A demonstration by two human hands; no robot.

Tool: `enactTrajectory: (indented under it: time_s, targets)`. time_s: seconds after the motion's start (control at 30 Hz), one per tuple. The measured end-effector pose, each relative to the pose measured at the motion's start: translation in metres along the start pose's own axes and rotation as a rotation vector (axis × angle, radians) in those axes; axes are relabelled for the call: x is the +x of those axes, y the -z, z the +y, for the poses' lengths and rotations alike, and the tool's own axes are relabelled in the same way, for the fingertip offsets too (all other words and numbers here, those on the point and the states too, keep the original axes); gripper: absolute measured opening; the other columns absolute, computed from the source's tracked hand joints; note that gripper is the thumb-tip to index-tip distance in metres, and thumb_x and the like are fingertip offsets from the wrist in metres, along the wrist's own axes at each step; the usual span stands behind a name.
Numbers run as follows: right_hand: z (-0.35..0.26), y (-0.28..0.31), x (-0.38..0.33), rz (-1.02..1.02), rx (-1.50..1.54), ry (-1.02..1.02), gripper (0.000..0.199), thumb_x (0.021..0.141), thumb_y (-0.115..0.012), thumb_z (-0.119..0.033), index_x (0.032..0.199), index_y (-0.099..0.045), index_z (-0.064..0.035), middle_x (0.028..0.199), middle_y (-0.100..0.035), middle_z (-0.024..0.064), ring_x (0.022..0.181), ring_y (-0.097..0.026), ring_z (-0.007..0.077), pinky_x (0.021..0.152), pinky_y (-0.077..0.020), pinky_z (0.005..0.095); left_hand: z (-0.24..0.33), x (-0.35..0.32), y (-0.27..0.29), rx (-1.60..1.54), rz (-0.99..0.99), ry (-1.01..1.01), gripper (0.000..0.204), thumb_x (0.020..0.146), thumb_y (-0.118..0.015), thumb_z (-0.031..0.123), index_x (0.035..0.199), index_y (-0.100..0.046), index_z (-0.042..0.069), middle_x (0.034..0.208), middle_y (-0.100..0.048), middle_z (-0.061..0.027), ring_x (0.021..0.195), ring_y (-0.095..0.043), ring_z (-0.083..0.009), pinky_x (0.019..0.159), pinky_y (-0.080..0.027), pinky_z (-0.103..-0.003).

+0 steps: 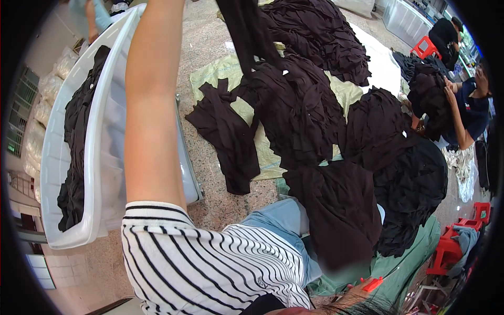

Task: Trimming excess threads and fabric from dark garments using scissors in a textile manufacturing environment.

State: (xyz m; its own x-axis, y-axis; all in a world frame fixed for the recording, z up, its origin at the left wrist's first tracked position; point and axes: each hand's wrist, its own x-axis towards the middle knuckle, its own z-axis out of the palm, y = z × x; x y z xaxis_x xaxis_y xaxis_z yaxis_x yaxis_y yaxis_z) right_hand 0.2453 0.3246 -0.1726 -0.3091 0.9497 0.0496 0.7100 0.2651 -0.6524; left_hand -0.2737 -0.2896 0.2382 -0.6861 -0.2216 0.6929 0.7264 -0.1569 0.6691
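Observation:
My left arm [155, 94] stretches up past the upper edge, and its hand is out of the picture. Near where it leaves, a dark brown garment [247, 34] hangs down from the top edge onto a heap of brown garments [299, 110]; what holds its upper end does not show. At the lower edge, my right hand [358, 294] is partly visible, closed on a small red-orange object [373, 284] whose kind I cannot make out. Another brown garment [341, 210] drapes across my lap, just above that hand. One more brown garment [226, 134] lies left of the heap.
A white plastic tub [97, 173] with dark cloth stands at left. Yellowish sheeting [270, 157] lies under the heap. Further piles include black cloth [412, 194]. At right, a co-worker [467, 105] handles dark cloth near red stools [446, 254]; another person [445, 42] is farther back.

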Motion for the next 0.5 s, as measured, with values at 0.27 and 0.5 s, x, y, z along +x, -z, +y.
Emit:
enactTrajectory:
  time_s: [0.27,0.5]
  targets:
    - [0.024,-0.006,0.024,0.085,0.246,-0.167,0.049,0.1,-0.054,-0.048,0.134,-0.057,-0.0137,0.092,-0.07,0.0105,0.049,-0.051,0.0175,0.039,-0.0402,0.0298,-0.127,-0.265,0.096,0.753,-0.106,0.497,0.034,0.089,-0.075,0.02,0.115,-0.066,0.001,0.104,-0.069,-0.0026,0.093,-0.061,-0.0132,0.089,-0.049,-0.031]
    - [0.074,0.024,0.058,0.242,0.446,-0.346,0.044,0.101,-0.054,-0.045,0.134,-0.056,-0.0156,0.088,-0.07,0.009,0.048,-0.049,0.0161,0.039,-0.0396,0.0292,-0.253,-0.592,0.194,0.872,-0.574,1.089,0.034,0.078,-0.082,0.017,0.104,-0.065,0.005,0.096,-0.067,-0.0073,0.087,-0.063,-0.0178,0.08,-0.054,-0.035]
